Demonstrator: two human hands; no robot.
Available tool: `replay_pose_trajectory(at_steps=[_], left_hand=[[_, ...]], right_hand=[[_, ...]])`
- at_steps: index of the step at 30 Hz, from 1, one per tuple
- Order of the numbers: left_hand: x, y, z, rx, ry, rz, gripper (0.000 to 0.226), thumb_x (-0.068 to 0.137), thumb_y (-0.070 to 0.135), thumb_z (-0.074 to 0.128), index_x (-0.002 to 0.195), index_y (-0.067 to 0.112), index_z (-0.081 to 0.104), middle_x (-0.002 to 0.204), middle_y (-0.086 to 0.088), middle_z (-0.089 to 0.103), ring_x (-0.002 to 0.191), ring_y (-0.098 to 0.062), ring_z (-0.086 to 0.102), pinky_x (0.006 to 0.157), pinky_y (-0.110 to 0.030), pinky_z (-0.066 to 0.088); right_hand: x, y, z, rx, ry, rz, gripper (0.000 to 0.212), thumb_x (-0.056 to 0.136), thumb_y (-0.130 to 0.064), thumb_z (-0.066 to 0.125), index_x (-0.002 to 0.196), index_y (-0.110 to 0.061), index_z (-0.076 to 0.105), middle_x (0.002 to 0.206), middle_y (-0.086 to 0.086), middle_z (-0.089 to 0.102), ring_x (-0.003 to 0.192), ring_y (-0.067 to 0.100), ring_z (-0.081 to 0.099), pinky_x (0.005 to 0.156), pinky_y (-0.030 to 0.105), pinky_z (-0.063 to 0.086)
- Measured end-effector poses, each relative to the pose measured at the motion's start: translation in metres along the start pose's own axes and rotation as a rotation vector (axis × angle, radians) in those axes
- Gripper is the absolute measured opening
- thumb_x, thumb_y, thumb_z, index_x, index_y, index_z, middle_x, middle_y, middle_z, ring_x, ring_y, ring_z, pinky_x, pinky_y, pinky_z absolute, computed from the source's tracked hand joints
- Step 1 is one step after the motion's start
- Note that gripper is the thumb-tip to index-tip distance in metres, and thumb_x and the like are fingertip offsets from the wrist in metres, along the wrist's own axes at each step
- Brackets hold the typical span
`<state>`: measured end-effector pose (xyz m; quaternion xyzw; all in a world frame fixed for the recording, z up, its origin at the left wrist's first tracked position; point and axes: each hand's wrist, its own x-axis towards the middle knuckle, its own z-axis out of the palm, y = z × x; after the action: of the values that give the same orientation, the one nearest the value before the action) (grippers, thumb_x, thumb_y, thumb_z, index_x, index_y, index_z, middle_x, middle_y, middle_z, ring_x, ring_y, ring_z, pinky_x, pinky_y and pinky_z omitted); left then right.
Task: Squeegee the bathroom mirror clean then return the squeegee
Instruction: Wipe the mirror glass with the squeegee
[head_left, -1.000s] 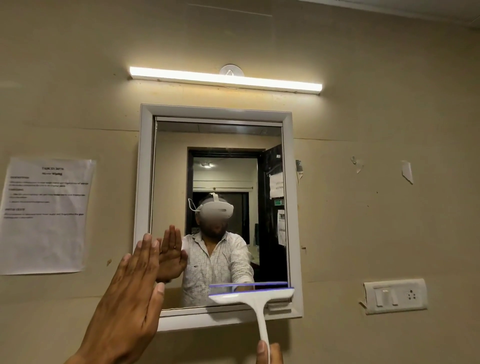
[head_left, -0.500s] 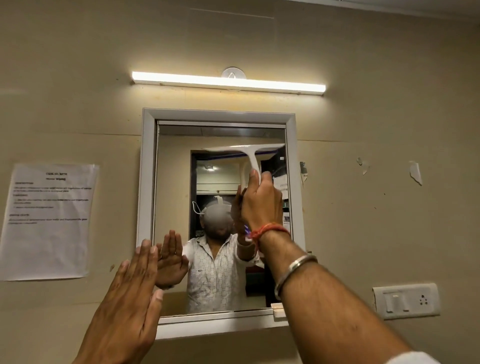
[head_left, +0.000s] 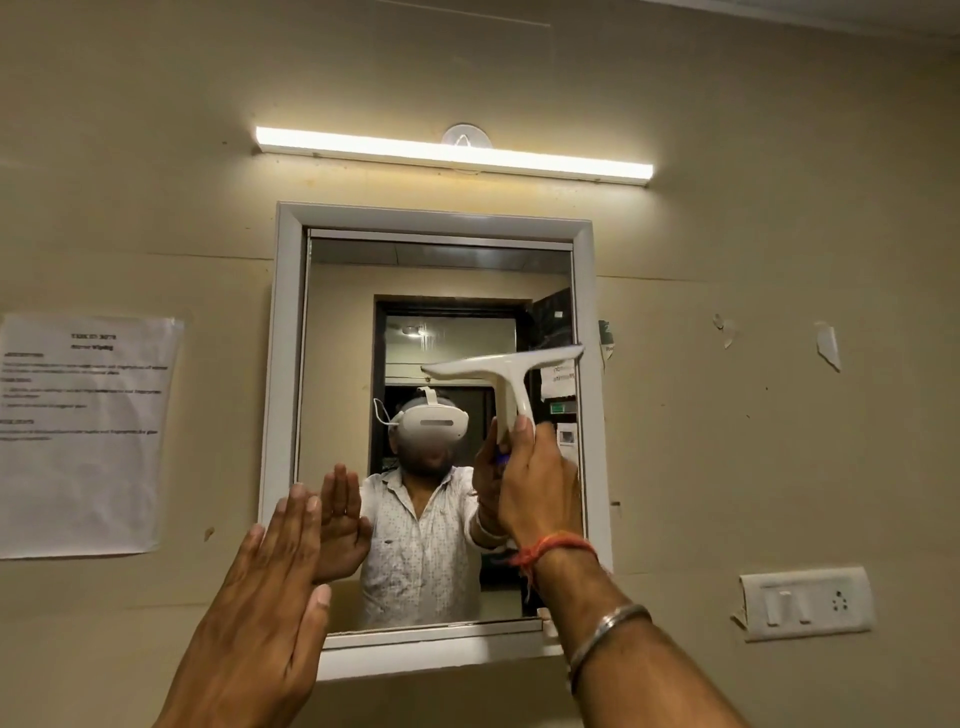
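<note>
Squeegee (head_left: 501, 364) blade level, handle down

Beige painted wall (head_left: 779, 234): scuffed, with small marks. Long lit white tube light (head_left: 452, 156): fixed horizontally high on the wall, sloping slightly down to the right. Round white mounting plate (head_left: 466, 136): sits behind the light's upper edge. White printed paper notice (head_left: 83, 436): stuck at the wall's left edge, text illegible. White plastic switch-and-socket plate (head_left: 805, 605): low, toward the right edge. Torn white paper scraps (head_left: 828, 345): stuck well above the plate.
</note>
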<state>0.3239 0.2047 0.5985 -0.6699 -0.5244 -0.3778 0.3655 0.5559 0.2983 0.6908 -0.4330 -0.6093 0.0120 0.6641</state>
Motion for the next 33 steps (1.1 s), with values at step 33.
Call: replay_pose_trajectory(at_steps=[33], left_hand=[[-0.025, -0.02, -0.03, -0.056, -0.015, -0.024, 0.067, 0.095, 0.032, 0.025, 0.155, 0.012, 0.002, 0.164, -0.004, 0.001, 0.149, -0.015, 0.006, 0.116, -0.034, 0.008]], right_hand=[[-0.195, 0.046, 0.028, -0.019, 0.094, 0.192, 0.054, 0.085, -0.075, 0.013, 0.072, -0.031, 0.043, 0.046, -0.006, 0.047, 0.045, 0.008, 0.049, 0.043, 0.018, 0.036]])
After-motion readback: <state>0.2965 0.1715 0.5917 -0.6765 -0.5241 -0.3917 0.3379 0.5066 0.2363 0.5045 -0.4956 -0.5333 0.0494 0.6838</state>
